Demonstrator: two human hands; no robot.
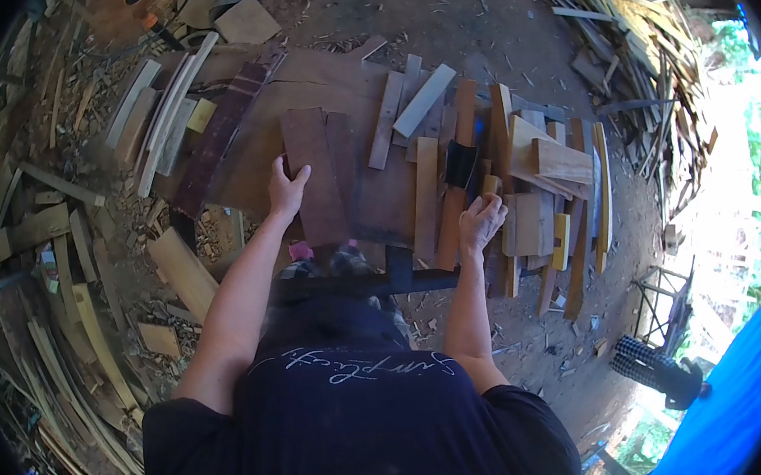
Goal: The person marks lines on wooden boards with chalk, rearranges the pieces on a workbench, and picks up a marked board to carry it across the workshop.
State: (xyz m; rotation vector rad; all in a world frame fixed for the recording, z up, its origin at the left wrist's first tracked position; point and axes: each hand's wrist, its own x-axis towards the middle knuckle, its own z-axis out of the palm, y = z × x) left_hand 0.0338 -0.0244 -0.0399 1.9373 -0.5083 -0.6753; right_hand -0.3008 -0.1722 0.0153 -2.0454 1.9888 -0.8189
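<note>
My left hand [286,191] is at the near-left edge of a dark brown wooden board [314,175], the thumb over its face and the fingers along its side. A second dark board [342,164] lies against it on the right. Over the pile on the right, my right hand [482,221] has its fingers curled round the end of a small wooden block [491,184]; the palm side is hidden. Close by are a black strap or sleeve [460,164] around a reddish-brown strip [450,227] and several pale offcuts [529,223].
Both boards rest on a worn wooden tabletop [294,78]. Long strips [177,110] lie along its left end. Scrap wood is heaped on the ground at left [90,326] and far right [643,33]. Another person [664,371] is at lower right, near a blue tarp [737,378].
</note>
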